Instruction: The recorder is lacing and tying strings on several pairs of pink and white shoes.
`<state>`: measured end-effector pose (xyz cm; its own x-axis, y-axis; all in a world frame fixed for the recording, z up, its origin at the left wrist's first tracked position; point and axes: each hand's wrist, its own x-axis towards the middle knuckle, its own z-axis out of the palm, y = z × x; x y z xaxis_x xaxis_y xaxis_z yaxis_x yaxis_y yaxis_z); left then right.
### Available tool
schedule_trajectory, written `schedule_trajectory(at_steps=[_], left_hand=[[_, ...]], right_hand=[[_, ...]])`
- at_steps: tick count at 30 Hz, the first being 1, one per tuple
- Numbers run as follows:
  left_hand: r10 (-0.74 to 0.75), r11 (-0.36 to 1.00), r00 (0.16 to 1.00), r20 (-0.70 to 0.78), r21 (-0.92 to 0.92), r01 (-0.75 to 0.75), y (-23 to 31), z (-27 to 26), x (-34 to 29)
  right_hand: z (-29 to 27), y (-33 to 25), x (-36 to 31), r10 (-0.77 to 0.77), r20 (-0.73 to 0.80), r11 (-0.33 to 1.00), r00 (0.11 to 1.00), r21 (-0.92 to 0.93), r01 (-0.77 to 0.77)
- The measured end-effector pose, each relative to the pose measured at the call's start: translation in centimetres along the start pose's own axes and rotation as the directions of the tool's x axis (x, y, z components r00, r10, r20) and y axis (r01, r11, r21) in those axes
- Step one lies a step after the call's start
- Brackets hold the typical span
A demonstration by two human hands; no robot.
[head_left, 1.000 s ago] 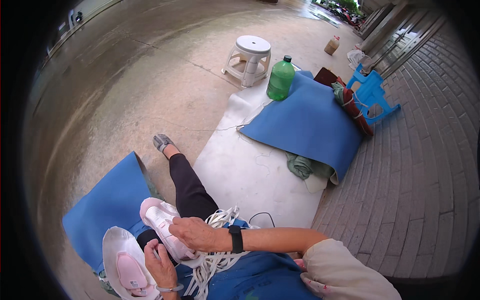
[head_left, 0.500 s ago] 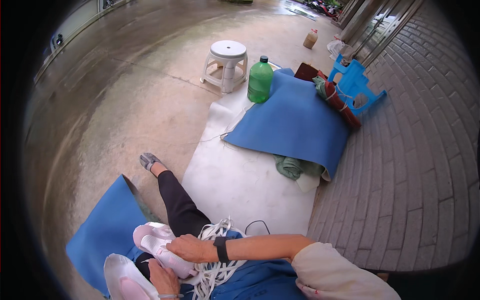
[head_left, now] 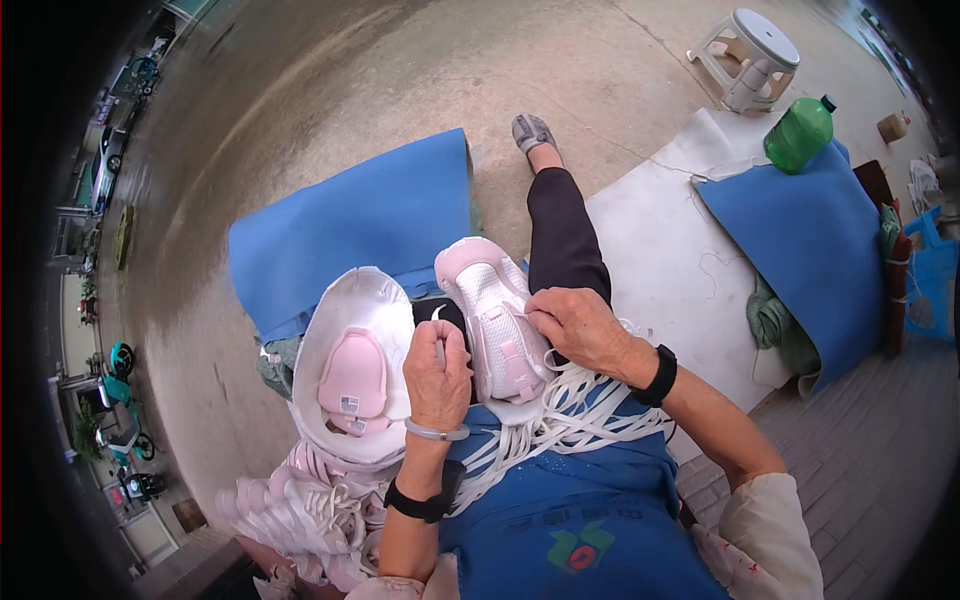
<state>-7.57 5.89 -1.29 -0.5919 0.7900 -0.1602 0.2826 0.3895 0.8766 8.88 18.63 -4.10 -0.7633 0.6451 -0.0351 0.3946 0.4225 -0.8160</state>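
Note:
A pink and white mesh shoe upper lies across my lap, toe pointing away. Beside it, my left hand is closed in a pinch, with a short white shoelace end poking out above the fingers. My right hand pinches at the upper's right edge, where a lace seems to run from the fingertips; the exact grip is partly hidden. Many loose white laces are draped over my blue apron. To the left, a white bowl-like container holds pink shoe tongue-shaped pieces.
More pink and white uppers are heaped at lower left. A blue sheet lies ahead; another blue sheet covers green cloth at right. A green bottle, white stool and blue stool stand farther right.
My view has swung left and down. The left hand has come off the upper's side and risen with a lace end; the right hand has moved to the upper's right edge.

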Motion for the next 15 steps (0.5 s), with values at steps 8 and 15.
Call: schedule_trajectory(at_steps=[8,15], left_hand=[[0.259,0.95,0.966,0.004,0.178,-0.255,-1.3,1.0,0.7],[0.421,0.84,0.905,0.062,0.349,-0.415,-0.1,1.2,1.4]], right_hand=[[0.4,-0.6,1.0,-0.078,-0.049,0.996,0.996,-0.041,0.076],[0.8,-1.1,2.3,-0.12,0.115,0.976,0.986,-0.17,0.139]])
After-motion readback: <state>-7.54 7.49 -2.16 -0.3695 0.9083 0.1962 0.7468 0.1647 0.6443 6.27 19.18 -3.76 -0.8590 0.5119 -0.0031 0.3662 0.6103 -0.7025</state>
